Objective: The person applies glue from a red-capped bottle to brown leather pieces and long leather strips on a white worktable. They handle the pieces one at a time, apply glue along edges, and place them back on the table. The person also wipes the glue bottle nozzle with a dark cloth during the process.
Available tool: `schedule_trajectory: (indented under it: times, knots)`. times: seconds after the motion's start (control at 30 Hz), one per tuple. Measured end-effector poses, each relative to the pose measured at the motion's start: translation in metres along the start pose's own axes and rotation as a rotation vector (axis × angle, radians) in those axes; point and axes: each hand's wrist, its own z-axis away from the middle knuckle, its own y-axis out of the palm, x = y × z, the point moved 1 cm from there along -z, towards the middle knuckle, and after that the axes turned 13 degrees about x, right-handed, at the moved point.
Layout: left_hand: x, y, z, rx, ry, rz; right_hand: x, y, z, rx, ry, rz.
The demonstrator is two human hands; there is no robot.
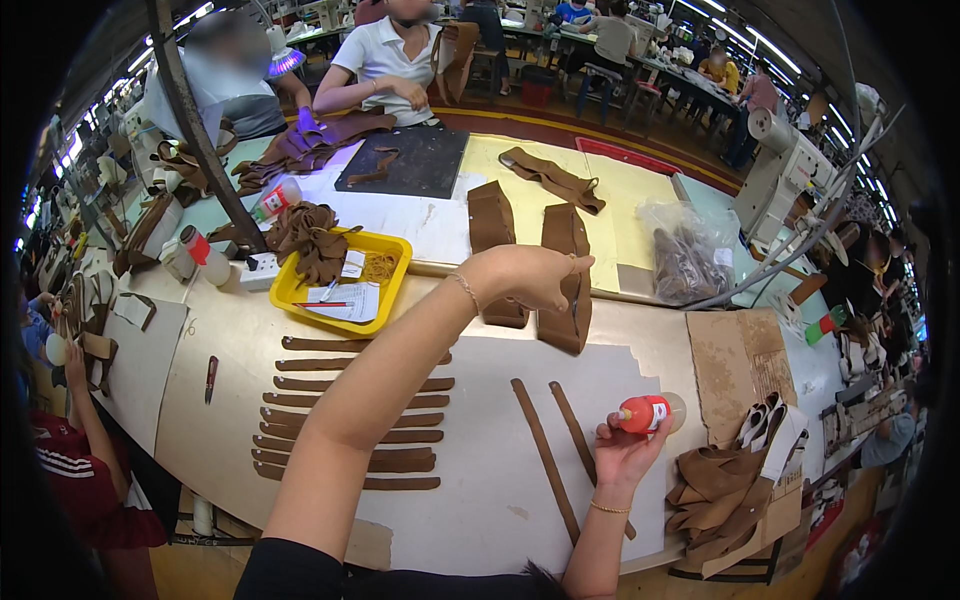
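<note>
My left hand (528, 278) reaches across the table, palm down, over a broad brown leather piece (566, 325). Its fingers and thumb look apart; whether they touch the leather is hard to see. Just left of it lies a similar brown piece (491, 215), partly behind my wrist. My right hand (625, 456) holds a small squeeze bottle (645, 413) with a red top and clear body, tipped on its side. Beside that hand, two long narrow brown strips (546, 460) lie on a grey sheet (490, 400). My left forearm crosses a row of several short brown strips (405, 436).
A yellow tray (392, 300) holds brown pieces, rubber bands, paper and a pen. A dark red cutter (211, 380) lies at left. Brown and white pieces (730, 485) sit on cardboard (735, 350) at right, near a plastic bag (690, 255). Two people sit opposite.
</note>
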Motion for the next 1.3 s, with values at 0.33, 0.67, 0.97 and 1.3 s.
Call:
schedule_trajectory:
  times: [0.33, 0.67, 0.97, 1.3]
  knots:
    - [-0.009, -0.001, 0.007, 0.044, -0.049, 0.023, 0.001, -0.002, 0.001, 0.005, -0.001, -0.005]
    - [-0.01, 0.006, -0.001, 0.023, 0.021, -0.105, 0.0, -0.004, -0.004, 0.013, 0.014, -0.018]
    - [-0.127, -0.01, 0.003, -0.002, 0.0, -0.485, -0.01, -0.02, -0.009, 0.288, 0.104, -0.001]
    - [-0.182, 0.021, -0.032, -0.062, 0.265, -0.433, 0.003, -0.042, -0.019, 0.213, 0.096, -0.037]
